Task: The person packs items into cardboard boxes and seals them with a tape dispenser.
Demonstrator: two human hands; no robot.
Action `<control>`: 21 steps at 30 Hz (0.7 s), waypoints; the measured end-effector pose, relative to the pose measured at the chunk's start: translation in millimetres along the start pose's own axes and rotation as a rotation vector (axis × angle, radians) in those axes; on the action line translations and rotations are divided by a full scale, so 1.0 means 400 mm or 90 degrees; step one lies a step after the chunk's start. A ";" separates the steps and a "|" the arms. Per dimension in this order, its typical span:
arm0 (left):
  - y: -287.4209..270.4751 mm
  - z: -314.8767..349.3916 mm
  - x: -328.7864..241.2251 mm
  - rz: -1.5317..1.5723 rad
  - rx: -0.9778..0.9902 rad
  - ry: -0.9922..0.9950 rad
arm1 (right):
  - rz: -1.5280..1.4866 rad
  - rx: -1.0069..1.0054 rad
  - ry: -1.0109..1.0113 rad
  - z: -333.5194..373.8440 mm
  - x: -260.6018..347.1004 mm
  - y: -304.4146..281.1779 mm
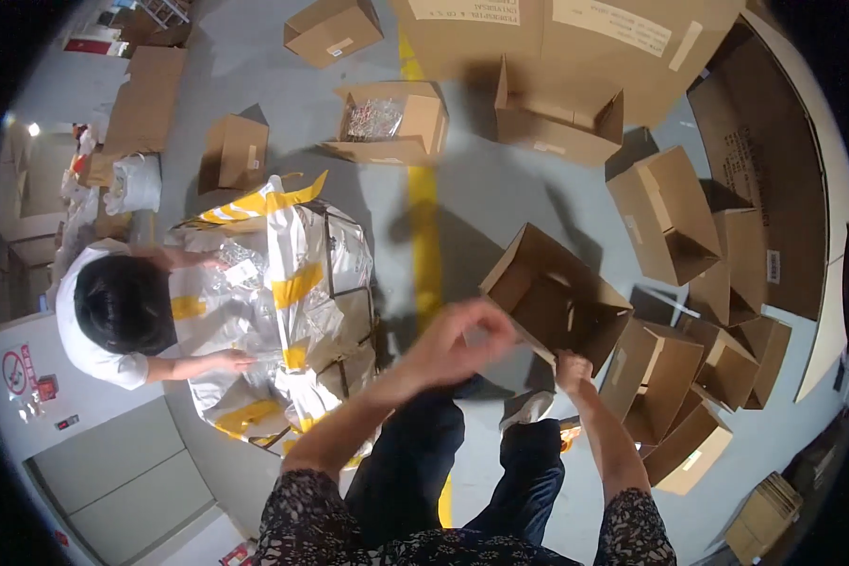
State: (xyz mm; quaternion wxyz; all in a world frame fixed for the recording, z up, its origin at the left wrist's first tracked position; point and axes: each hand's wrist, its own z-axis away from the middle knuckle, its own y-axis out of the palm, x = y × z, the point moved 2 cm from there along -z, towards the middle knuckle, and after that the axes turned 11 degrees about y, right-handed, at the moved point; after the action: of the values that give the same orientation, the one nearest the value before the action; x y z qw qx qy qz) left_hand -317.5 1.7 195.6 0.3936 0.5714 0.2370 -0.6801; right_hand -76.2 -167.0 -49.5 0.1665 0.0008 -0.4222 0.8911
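Observation:
An open, empty-looking cardboard box (561, 297) stands tilted in front of me, its opening facing up and toward me. My right hand (573, 371) is closed over its near edge. My left hand (462, 341) hovers by the box's left edge, nearer to the camera. Its fingers are bent round toward the thumb in a ring, slightly blurred, and anything between them is too small to make out. Left of my legs stands a large white woven sack (297, 245) with yellow bands, filled with clear plastic bags (259, 311).
A person (123, 316) in white reaches into the sack from the left. Several open boxes (665, 217) crowd the right side. A box with clear packets (373, 118) and another box (561, 123) lie ahead. A yellow line (424, 226) crosses the grey floor.

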 end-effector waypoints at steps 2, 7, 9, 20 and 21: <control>-0.163 -0.086 0.168 -0.387 -0.076 0.008 | -0.025 0.010 -0.007 0.036 0.000 -0.055; -0.580 -0.370 0.399 -1.069 -0.001 -0.080 | -0.212 -0.102 0.026 0.130 0.059 -0.219; -0.698 -0.474 0.439 -1.111 -0.113 -0.027 | -0.258 -0.085 0.070 0.157 0.115 -0.283; -0.863 -0.731 0.522 -0.964 0.169 -0.327 | -0.566 -0.163 0.354 0.232 0.319 -0.446; -0.895 -0.716 0.538 -1.027 0.171 -0.252 | -0.571 -0.160 0.347 0.235 0.325 -0.457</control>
State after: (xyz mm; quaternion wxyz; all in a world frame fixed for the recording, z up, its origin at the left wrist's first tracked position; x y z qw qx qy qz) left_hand -445.0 372.9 -124.9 -0.2500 0.1390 0.4162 -0.8631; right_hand -157.7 -91.8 166.7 0.6326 -0.0701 -0.4258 0.6431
